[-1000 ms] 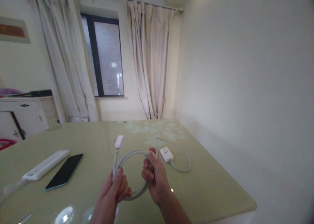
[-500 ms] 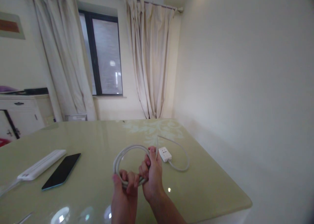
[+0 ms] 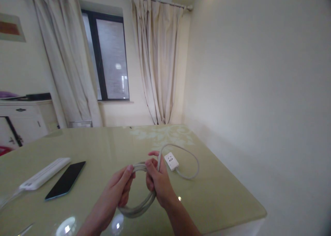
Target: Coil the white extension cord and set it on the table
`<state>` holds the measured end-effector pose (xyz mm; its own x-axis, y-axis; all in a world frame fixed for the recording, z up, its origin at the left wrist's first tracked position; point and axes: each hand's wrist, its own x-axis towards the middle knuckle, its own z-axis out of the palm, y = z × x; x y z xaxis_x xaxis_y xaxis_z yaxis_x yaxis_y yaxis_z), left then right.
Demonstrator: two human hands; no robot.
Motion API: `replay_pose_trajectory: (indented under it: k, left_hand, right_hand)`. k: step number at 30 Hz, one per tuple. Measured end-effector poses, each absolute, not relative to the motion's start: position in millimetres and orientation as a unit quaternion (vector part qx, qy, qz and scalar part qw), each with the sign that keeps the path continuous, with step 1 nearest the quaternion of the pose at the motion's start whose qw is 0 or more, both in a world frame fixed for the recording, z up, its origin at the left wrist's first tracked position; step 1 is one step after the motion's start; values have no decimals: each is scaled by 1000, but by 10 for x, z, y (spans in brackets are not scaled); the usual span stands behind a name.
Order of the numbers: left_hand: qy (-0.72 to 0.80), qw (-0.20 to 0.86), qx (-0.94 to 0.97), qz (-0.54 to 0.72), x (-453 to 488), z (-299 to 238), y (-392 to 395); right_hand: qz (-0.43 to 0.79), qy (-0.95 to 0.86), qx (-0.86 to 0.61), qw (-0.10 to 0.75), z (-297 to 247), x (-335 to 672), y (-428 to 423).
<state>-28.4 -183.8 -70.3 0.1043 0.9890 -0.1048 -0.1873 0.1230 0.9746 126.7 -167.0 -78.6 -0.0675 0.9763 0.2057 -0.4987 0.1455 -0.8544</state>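
Note:
A grey power cable (image 3: 137,211) is wound into a coil of several loops between my two hands, above the table. My left hand (image 3: 120,184) is closed around the left side of the coil, thumb on top. On the coil's right side, my right hand (image 3: 157,179) grips the loops, its index finger partly extended. From the right hand the cable runs in a loose arc over the table to a small white socket block (image 3: 171,161), which lies just beyond that hand with its outlet holes facing up.
A white power strip (image 3: 46,174) with its cord and a dark phone (image 3: 66,180) lie at the left on the glossy greenish table (image 3: 219,194). A wall (image 3: 258,108) runs along the right side. Behind the table are curtains (image 3: 157,63) and a white cabinet (image 3: 26,117).
My left hand has shifted from the coil's bottom up to its upper left side. The coil has tipped and hangs lower, and the socket block has moved slightly left.

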Motion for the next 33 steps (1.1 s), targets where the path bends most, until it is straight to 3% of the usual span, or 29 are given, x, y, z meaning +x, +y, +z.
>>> replay_pose_trajectory:
  k: [4,8,17,26,33]
  left_hand:
    - [395,636,397,531,-225,-742,-1851]
    - [311,643,346,608,-139,-827,-1923]
    - [297,570,323,694,89,-1011,-2005]
    - [403,549,442,584,-143,-628,-1839]
    - [327,509,340,720,40,-939,-1943]
  right_hand:
    - [573,-466,-305,601,-784,1294,-1667]
    - [550,-402,-315,660,-763,1322,-1629]
    - [552,-290,-289,726,-774,1306,-1611]
    - [608,-321,-255,680,-800,1300,-1678]
    - [535,-231,-290,759,-828,1190,-1681]
